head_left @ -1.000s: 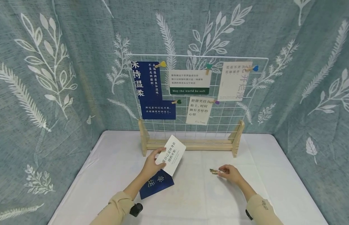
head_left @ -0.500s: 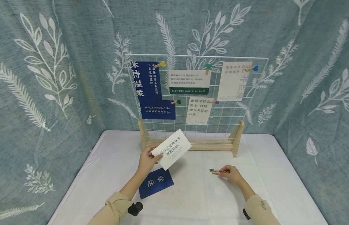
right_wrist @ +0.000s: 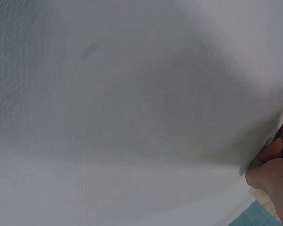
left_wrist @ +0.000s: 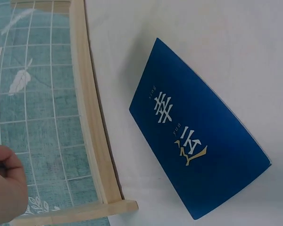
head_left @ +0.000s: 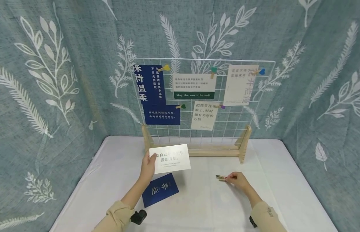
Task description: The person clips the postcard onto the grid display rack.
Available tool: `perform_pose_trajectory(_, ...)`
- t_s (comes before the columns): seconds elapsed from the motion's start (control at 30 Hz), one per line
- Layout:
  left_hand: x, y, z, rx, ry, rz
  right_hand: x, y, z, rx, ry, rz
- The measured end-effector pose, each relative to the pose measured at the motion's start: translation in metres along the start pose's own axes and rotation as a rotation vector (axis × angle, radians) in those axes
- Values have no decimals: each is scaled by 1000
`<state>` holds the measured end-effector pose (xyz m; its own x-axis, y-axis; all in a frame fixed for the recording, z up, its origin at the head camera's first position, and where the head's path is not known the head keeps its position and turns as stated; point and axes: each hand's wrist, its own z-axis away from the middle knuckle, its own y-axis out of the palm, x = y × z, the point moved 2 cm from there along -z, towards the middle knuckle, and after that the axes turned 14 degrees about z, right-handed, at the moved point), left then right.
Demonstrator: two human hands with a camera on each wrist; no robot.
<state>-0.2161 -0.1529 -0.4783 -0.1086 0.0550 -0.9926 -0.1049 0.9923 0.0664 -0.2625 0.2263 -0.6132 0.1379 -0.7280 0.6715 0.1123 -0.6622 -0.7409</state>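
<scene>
My left hand (head_left: 148, 166) grips a white card (head_left: 172, 161) printed with dark characters by its left edge, thumb on the front, above the table before the rack. At the edge of the left wrist view the left hand (left_wrist: 7, 183) shows only partly, its card out of sight. A dark blue card (head_left: 160, 190) with pale characters lies on the cloth below it. On the right, my right hand (head_left: 237, 180) pinches the end of small wooden clothespins (head_left: 220, 177) low over the table. The right wrist view shows curled fingers (right_wrist: 273, 150); the clothespins are hidden there.
A white wire grid rack (head_left: 235, 129) on a wooden stand (head_left: 215, 152) stands at the back. Several cards hang on it under clothespins with coloured heart tops, including a green-banded card (head_left: 194, 85). White cloth covers the table (head_left: 197, 206); patterned curtains (head_left: 81, 96) surround it.
My left hand has lifted the white card off the blue card's corner and turned it from slanted to nearly level, its text facing me. The right hand has hardly moved.
</scene>
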Motion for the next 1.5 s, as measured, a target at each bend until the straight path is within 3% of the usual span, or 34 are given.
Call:
perform_pose_trajectory(0.1, 1, -2, 2, 3, -25, 12, 28, -11, 13, -7, 32, 38)
perform_pose_trajectory(0.23, 3, -4, 4, 36, -39, 56, 38, -16, 18, -5, 59, 37)
perform_pose_trajectory(0.5, 6, -10, 2, 77, -7, 73, 46, -24, 16, 51, -19, -157)
perform_pose_trajectory(0.8, 6, -10, 2, 60, 8, 63, 61, -31, 11, -123, -29, -312)
perform_pose_trajectory(1.13, 5, -10, 2, 50, 18, 56, 62, -33, 8, -212, 32, -89)
perform_pose_trajectory(1.5, 5, -10, 3, 43, -11, 33, 54, -28, -4, -227, -5, 105)
